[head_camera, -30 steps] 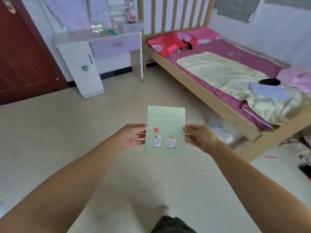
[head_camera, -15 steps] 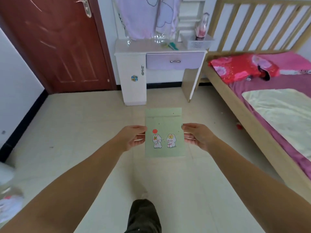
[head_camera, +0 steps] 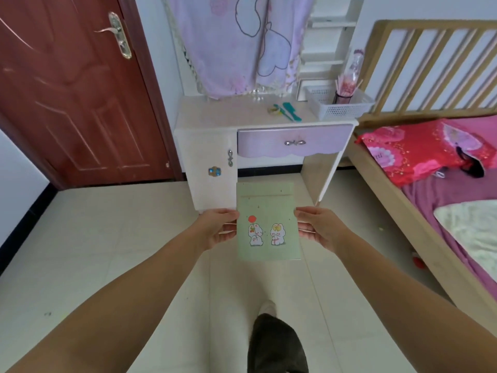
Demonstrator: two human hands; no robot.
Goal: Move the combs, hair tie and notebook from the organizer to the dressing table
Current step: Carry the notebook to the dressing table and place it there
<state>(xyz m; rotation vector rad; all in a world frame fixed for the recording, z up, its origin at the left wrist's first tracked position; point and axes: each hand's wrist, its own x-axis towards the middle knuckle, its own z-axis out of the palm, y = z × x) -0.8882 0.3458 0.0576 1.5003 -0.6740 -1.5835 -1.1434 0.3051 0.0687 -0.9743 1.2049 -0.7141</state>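
Observation:
A pale green notebook (head_camera: 267, 220) with two cartoon rabbits on its cover is held flat in front of me. My left hand (head_camera: 215, 228) grips its left edge and my right hand (head_camera: 318, 228) grips its right edge. Straight ahead stands the white dressing table (head_camera: 215, 114) with a lilac drawer. Two teal combs (head_camera: 289, 112) and a small hair tie (head_camera: 273, 110) lie on its top. At the table's right end sits a white mesh organizer basket (head_camera: 341, 106) with a cup of sticks inside.
A dark red door (head_camera: 72, 90) is to the left of the table. A wooden bed (head_camera: 419, 189) with pink bedding runs along the right. A pink cloth (head_camera: 242, 41) hangs over the mirror. My foot (head_camera: 274, 343) is on the pale tiled floor.
The view has swung left and moved closer to the dressing table, which now sits centred and larger. Both hands keep the same hold on the notebook.

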